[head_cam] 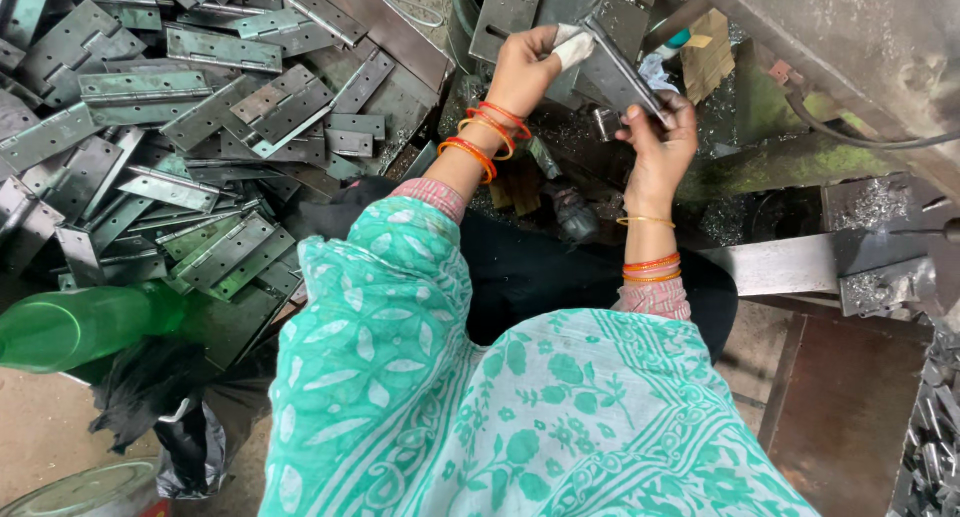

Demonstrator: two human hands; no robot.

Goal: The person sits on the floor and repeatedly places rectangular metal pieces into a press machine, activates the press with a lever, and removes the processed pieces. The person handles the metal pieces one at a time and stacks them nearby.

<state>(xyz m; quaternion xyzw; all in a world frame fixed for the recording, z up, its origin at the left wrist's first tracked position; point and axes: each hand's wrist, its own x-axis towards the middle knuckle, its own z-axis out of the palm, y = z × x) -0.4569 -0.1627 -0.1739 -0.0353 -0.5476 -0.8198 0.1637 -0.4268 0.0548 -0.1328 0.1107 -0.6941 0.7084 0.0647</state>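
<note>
Between both hands' fingers — metal hinge, pinched.

Floor: bare, dusty concrete at lower left. Directly on it lie a large heap of grey metal hinges, a green plastic bottle on its side, and crumpled black plastic.

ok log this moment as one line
left hand: grips hinge with rag | right hand: holds hinge lower end | hinge pile: on person's left | green bottle: lying beside the pile
</note>
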